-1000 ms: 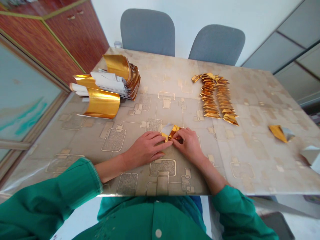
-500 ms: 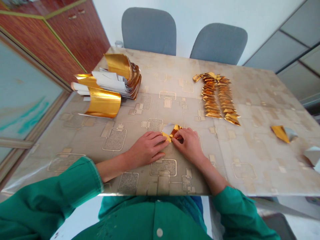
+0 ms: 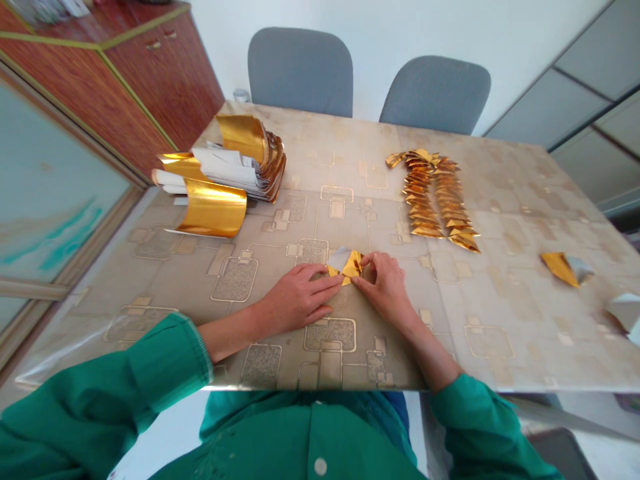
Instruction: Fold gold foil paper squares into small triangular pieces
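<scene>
A small piece of gold foil paper (image 3: pixel 354 264), partly folded, with a pale underside showing at its back edge, lies on the table in front of me. My left hand (image 3: pixel 300 297) rests palm down at its left, fingers stretched out and fingertips lying on the paper. The thumb stands apart from it. On the other side, my right hand (image 3: pixel 387 287) pinches the paper's right edge between thumb and bent index finger. Its other fingers are curled and partly hidden.
A stack of curled gold foil sheets (image 3: pixel 215 207) sits at the back left. Two rows of folded gold pieces (image 3: pixel 420 193) stand at the back right. A loose gold piece (image 3: pixel 561 268) and a pale piece (image 3: pixel 625 312) lie far right. Two grey chairs (image 3: pixel 300 70) stand behind the table (image 3: pixel 350 360).
My right thumb and index finger have spread further apart along the paper's right edge, uncovering more of its gold fold. My left fingers have slid slightly right. The camera view has tilted up a little.
</scene>
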Available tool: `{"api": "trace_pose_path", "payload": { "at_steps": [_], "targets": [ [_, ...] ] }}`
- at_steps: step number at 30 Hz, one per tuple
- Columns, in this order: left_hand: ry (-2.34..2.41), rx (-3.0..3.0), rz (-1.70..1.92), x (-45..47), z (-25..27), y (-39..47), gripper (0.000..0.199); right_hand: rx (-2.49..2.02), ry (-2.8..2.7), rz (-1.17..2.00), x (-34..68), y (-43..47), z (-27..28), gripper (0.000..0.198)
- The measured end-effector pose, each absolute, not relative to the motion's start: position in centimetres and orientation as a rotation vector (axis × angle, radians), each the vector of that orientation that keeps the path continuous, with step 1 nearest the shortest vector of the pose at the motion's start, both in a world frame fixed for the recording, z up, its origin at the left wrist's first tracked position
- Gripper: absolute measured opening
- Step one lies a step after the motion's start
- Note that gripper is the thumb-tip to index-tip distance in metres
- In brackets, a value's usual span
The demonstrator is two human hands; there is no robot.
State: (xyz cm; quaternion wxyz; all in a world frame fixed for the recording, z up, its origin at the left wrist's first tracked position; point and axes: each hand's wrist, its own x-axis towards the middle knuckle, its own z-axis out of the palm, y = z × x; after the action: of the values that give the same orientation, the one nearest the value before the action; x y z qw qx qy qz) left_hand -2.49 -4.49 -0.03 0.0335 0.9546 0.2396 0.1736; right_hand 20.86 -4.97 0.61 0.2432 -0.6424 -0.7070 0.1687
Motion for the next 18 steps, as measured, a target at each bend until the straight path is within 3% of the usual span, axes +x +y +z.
{"api": "trace_pose_path", "payload": {
  "at_steps": [10,14,18],
  "targets": [
    [0.78,2.96,0.437,-2.3,0.0,-4.6,0.041,-1.877,-1.945,0.351,20.1,-5.1,0.3,0.021],
    [0.781,2.953,0.421,-2.2,-0.1,-4.7,0.04,-1.919,-1.867,0.299,21.1,-4.8,0.3,0.032],
    [0.804,2.925,0.432,-1.9,0.2,-4.8,0.039,-1.865,-1.907,0.248,21.4,-4.7,0.4,0.017]
  ]
}}
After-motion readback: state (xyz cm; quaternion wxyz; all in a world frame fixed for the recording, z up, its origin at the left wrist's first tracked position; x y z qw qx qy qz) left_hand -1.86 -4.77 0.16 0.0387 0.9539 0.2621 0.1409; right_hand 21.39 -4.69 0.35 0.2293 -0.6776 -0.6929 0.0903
